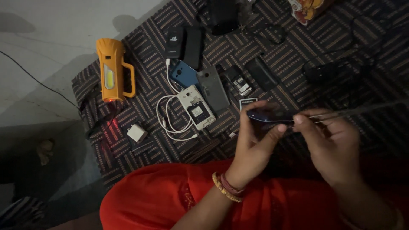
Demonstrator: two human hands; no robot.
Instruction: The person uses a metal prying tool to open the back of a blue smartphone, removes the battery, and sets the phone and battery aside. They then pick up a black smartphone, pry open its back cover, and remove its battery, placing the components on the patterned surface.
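A dark phone [268,116] is pinched edge-up in the left hand [255,142] (fingers curled shut), steadied for tweezers [341,113] gripped closed-fingered by the right hand [330,142].

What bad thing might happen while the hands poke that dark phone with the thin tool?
The thin tool in the right hand might slip and scratch the dark phone or jab the left hand. The light is dim, so small parts could get lost on the patterned mat among the other phones.
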